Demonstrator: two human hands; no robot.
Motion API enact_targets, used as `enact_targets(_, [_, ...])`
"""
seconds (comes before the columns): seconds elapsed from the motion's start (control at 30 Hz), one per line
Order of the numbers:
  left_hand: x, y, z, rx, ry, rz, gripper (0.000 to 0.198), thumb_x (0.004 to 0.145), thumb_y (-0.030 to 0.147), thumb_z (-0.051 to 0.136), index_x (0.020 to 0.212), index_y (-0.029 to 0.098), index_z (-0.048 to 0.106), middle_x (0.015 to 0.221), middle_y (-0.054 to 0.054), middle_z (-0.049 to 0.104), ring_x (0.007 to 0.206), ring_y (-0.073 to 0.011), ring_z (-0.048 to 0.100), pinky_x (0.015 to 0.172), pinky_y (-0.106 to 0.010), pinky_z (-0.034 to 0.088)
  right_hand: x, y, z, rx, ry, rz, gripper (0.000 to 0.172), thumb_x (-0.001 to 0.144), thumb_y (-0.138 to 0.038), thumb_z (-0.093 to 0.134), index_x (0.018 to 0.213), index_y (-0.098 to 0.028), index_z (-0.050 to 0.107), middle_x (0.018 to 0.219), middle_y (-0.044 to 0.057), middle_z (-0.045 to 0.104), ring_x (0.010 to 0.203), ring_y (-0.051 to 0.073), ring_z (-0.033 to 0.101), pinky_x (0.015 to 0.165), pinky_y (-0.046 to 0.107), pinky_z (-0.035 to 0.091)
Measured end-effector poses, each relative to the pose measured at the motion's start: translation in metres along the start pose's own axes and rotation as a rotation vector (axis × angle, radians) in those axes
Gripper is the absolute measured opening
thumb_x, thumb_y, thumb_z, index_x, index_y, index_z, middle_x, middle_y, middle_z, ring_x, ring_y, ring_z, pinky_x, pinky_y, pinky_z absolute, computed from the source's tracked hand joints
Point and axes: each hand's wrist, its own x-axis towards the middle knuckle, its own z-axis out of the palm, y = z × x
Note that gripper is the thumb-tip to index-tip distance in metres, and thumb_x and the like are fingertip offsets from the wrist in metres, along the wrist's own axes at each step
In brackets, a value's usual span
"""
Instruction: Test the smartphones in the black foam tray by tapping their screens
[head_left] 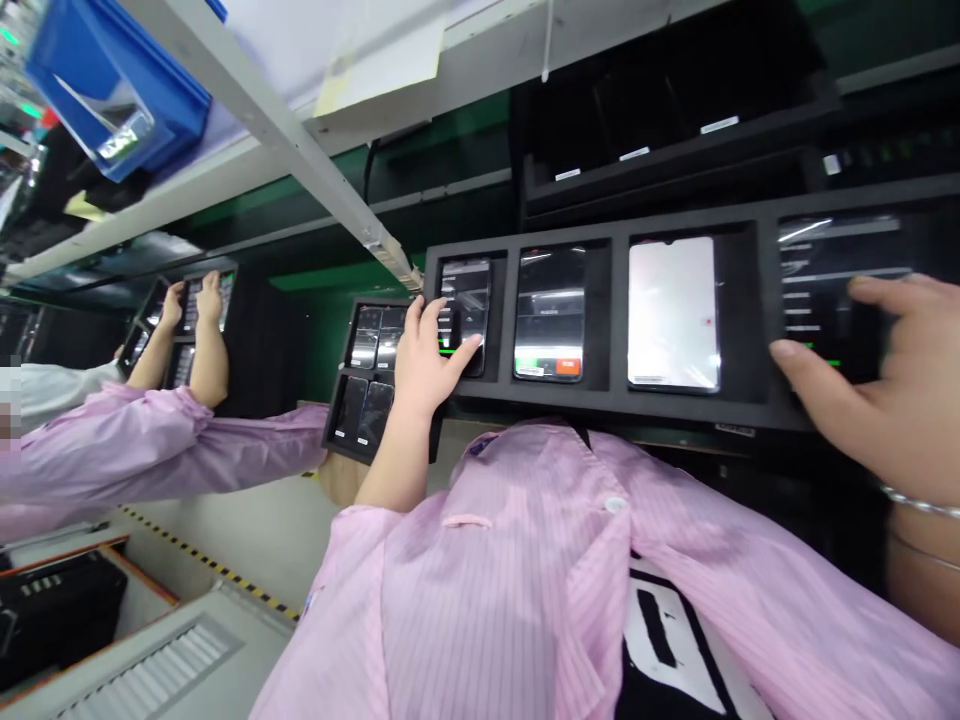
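Observation:
A long black tray [620, 300] with phones in its compartments lies before me. My left hand [429, 355] is over its left end with fingers apart, at the leftmost phone [470, 300], whose screen shows lines of text. At the right end, my right hand [900, 370] spreads thumb and fingers over another phone [806, 290] with text and green marks. Whether the fingertips press the screens I cannot tell. Between them sit a phone with green and red buttons [550, 310] and a phone with a white screen [673, 310].
A smaller black tray [349, 375] of phones stands left of mine. Further left, a co-worker's hands [191, 305] work at another tray. A grey metal post [300, 150] slants down to my tray's left corner. Dark trays [675, 150] stand behind; a blue bin [120, 90] sits upper left.

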Motion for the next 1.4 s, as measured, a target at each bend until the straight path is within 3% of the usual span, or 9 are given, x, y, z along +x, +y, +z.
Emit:
enact_targets(0.13, [0.000, 0.008, -0.001, 0.012, -0.023, -0.050, 0.075, 0.092, 0.074, 0.057, 0.148, 0.023, 0.051, 0.164, -0.017, 0.038, 0.146, -0.0354, 0.049, 0.107, -0.047, 0.054, 0.002, 0.000, 0.001, 0.013, -0.021, -0.021, 0.079, 0.099, -0.069, 0.025, 0.135, -0.008, 0.061, 0.126, 0.027, 0.067, 0.129, 0.041, 0.061, 0.120, 0.062, 0.034])
enact_targets(0.27, [0.004, 0.007, -0.004, 0.031, -0.061, -0.087, 0.070, 0.093, 0.071, 0.058, 0.146, 0.026, 0.055, 0.166, -0.016, 0.036, 0.136, -0.0355, 0.059, 0.100, -0.046, 0.057, 0.000, 0.001, 0.003, 0.070, 0.158, -0.055, 0.073, 0.097, -0.069, 0.035, 0.132, -0.010, 0.061, 0.125, 0.026, 0.069, 0.134, 0.041, 0.059, 0.118, 0.062, 0.039])
enact_targets(0.43, [0.006, 0.008, -0.004, 0.069, 0.064, 0.051, 0.072, 0.093, 0.070, 0.057, 0.144, 0.018, 0.056, 0.159, -0.022, 0.043, 0.149, -0.0385, 0.044, 0.121, -0.055, 0.039, -0.002, -0.004, -0.002, 0.140, 0.307, -0.128, 0.055, 0.096, -0.060, 0.048, 0.124, -0.016, 0.064, 0.121, 0.019, 0.072, 0.129, 0.038, 0.064, 0.117, 0.059, 0.041])
enact_targets(0.53, [-0.003, 0.030, -0.008, 0.075, 0.131, 0.242, 0.068, 0.095, 0.065, 0.059, 0.144, 0.018, 0.055, 0.157, -0.022, 0.047, 0.152, -0.0379, 0.039, 0.127, -0.059, 0.026, -0.008, -0.020, -0.015, 0.195, 0.240, -0.191, 0.042, 0.098, -0.050, 0.053, 0.122, -0.017, 0.063, 0.120, 0.016, 0.073, 0.131, 0.037, 0.063, 0.121, 0.061, 0.036])
enact_targets(0.63, [-0.013, 0.061, -0.007, 0.040, 0.081, 0.431, 0.057, 0.097, 0.061, 0.059, 0.139, 0.023, 0.059, 0.155, -0.017, 0.051, 0.152, -0.0354, 0.040, 0.128, -0.058, 0.024, -0.017, -0.038, -0.023, 0.234, 0.093, -0.266, 0.039, 0.099, -0.044, 0.056, 0.126, -0.017, 0.060, 0.126, 0.015, 0.072, 0.133, 0.036, 0.061, 0.124, 0.062, 0.032])
enact_targets(0.73, [-0.017, 0.083, 0.007, 0.024, 0.032, 0.530, 0.053, 0.099, 0.058, 0.058, 0.138, 0.022, 0.061, 0.154, -0.015, 0.054, 0.152, -0.0348, 0.040, 0.128, -0.057, 0.025, -0.024, -0.050, -0.021, 0.230, 0.016, -0.277, 0.045, 0.100, -0.047, 0.054, 0.132, -0.016, 0.058, 0.130, 0.016, 0.071, 0.135, 0.038, 0.059, 0.123, 0.066, 0.031])
enact_targets(0.93, [-0.018, 0.092, 0.035, 0.058, -0.028, 0.474, 0.051, 0.098, 0.057, 0.059, 0.136, 0.024, 0.063, 0.152, -0.012, 0.058, 0.152, -0.0370, 0.039, 0.130, -0.061, 0.019, -0.027, -0.056, -0.011, 0.152, -0.003, -0.243, 0.056, 0.102, -0.057, 0.048, 0.138, -0.016, 0.058, 0.131, 0.016, 0.071, 0.135, 0.038, 0.058, 0.123, 0.066, 0.028])
enact_targets(1.23, [-0.019, 0.094, 0.035, 0.056, -0.022, 0.438, 0.054, 0.096, 0.058, 0.059, 0.137, 0.023, 0.063, 0.152, -0.012, 0.059, 0.151, -0.0380, 0.039, 0.130, -0.059, 0.017, -0.027, -0.058, -0.011, 0.124, -0.043, -0.184, 0.079, 0.099, -0.061, 0.052, 0.159, -0.012, 0.038, 0.134, 0.019, 0.069, 0.139, 0.039, 0.053, 0.123, 0.068, 0.025])
enact_targets(1.4, [-0.021, 0.094, 0.037, 0.033, 0.002, 0.441, 0.051, 0.096, 0.056, 0.061, 0.133, 0.022, 0.065, 0.149, -0.013, 0.061, 0.149, -0.0392, 0.042, 0.129, -0.059, 0.020, -0.027, -0.059, -0.011, 0.113, -0.054, -0.198, 0.068, 0.099, -0.059, 0.052, 0.152, -0.017, 0.049, 0.133, 0.016, 0.069, 0.138, 0.038, 0.053, 0.123, 0.068, 0.024])
